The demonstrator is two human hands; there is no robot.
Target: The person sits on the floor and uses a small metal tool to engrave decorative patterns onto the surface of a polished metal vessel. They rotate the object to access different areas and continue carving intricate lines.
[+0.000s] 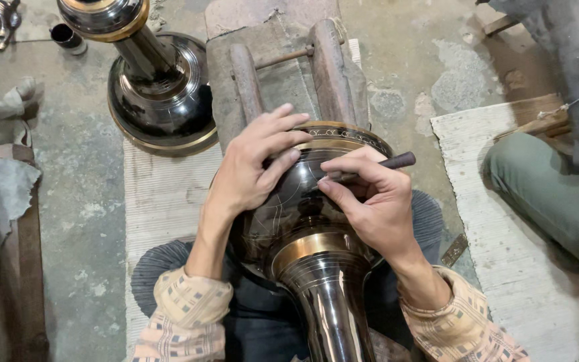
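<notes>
Resting across the person's lap at lower centre of the frame, a dark polished metal vessel (306,221) lies on its side, its wide engraved base (343,137) propped against a worn wooden rest (283,67) at upper centre, its brass-banded neck (326,295) running down toward the bottom edge. Long axis: near vertical in the frame, base end pointing up and away, neck end pointing back at the wearer. Left hand (252,167) is spread flat over the upper left curve of the body, fingers fanned to the brass rim, pressing and steadying, not closed around anything. Right hand (373,201) is pinched shut on a slim dark engraving tool (376,166), tip on the black surface among faint scribed lines, butt end sticking out to the right. Judgement: vessel looks heavy and rigid, the glossy skin slick under bare fingers and easily marred; best held by a broad palm on the shoulder or by the brass collar, with lap and rest carrying the weight. Round form would tend to roll sideways if unsupported. A second similar vessel (159,80) stands upright at upper left on the concrete floor (82,201), apart from the first. Pale woven mats (162,194) lie beneath; another person's green-clad leg (544,194) sits at right.
</notes>
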